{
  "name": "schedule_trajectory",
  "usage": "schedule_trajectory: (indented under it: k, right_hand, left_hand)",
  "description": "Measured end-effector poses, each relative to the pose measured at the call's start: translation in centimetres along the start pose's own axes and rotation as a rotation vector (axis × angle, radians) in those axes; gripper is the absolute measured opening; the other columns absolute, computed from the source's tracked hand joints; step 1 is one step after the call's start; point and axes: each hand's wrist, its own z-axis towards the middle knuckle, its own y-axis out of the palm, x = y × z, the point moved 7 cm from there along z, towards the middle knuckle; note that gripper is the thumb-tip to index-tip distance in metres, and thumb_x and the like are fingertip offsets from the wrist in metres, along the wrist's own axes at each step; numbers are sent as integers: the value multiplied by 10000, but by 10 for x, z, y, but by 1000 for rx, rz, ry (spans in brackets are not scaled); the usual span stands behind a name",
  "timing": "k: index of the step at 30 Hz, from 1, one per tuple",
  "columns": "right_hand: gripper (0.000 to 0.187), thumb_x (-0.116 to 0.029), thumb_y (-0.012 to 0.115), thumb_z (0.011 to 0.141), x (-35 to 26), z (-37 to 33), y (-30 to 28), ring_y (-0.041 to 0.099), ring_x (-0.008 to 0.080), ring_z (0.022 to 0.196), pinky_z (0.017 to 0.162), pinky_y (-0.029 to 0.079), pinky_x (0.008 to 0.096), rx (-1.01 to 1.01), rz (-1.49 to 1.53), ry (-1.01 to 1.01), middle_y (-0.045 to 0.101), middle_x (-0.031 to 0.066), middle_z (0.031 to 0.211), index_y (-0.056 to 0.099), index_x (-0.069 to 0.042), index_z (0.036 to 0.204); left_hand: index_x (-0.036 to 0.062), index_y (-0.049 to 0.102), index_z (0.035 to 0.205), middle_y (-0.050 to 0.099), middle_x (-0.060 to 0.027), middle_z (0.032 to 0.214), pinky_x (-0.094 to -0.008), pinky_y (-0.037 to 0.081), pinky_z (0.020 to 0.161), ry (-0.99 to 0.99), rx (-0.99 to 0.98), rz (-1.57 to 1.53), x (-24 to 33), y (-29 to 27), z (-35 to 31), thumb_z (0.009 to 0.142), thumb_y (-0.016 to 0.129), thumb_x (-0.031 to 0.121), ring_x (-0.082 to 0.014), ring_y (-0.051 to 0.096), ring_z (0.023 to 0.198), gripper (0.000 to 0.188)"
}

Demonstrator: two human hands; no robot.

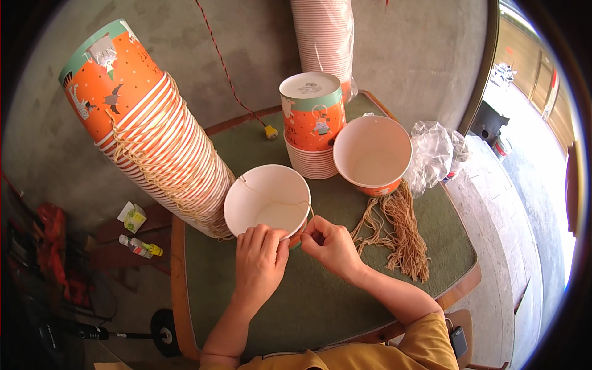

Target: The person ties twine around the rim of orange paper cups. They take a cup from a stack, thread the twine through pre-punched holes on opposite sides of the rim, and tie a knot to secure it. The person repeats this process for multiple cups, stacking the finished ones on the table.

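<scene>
A white-lined paper bucket (266, 200) lies tilted toward me on the green table (320, 296), with a tan string stretched across its mouth. My left hand (260, 259) grips the near rim of this bucket. My right hand (330, 243) pinches the string's end at the rim just to the right. A bundle of tan strings (404, 231) lies on the table right of my right hand.
A long leaning stack of orange buckets with string handles (157, 139) fills the left. A short upside-down stack (313, 123) and an open bucket (372, 154) stand behind. Crumpled clear plastic (438, 154) sits at the right. Another tall stack (325, 37) stands at the back.
</scene>
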Motion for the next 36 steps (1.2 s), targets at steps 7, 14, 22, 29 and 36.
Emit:
schedule_trajectory:
  k: [7, 14, 22, 29, 36]
  right_hand:
    - [155, -144, 634, 893, 6, 1, 1, 540, 88, 544, 539, 467, 295, 16, 73, 7, 604, 54, 630, 589, -3, 847]
    - [175, -151, 634, 912, 6, 1, 2, 467, 29, 613, 558, 418, 241, -23, 95, 65, 550, -25, 667, 576, -4, 838]
    - [186, -171, 643, 919, 6, 1, 4, 473, 39, 611, 558, 423, 250, -30, 111, 53, 561, -20, 683, 601, 3, 869]
    - [197, -179, 644, 921, 1, -1, 5, 463, 46, 604, 556, 422, 261, -61, 88, 60, 547, -17, 667, 589, 2, 868]
    - [176, -167, 636, 904, 2, -2, 11, 551, 120, 564, 572, 475, 317, -127, 56, 30, 610, 58, 654, 611, 7, 905]
  left_hand:
    - [82, 565, 987, 552, -57, 918, -409, 422, 750, -5, -9, -7, 0, 1, -1, 834, 693, 48, -266, 561, 840, 202]
    - [81, 565, 987, 554, -55, 918, -406, 423, 748, -5, -7, -15, 1, 1, 0, 834, 692, 44, -262, 563, 838, 202]
    - [73, 570, 987, 573, -60, 897, -403, 434, 747, -11, -23, -81, 1, 2, 0, 851, 683, 45, -267, 581, 824, 179]
    - [46, 596, 1075, 657, -111, 875, -414, 491, 711, -176, -70, -267, -11, -1, 0, 905, 641, 55, -299, 647, 805, 176]
    - [28, 623, 1050, 662, -129, 872, -403, 516, 692, -275, -220, -486, -18, 7, 0, 923, 623, 70, -316, 649, 782, 133]
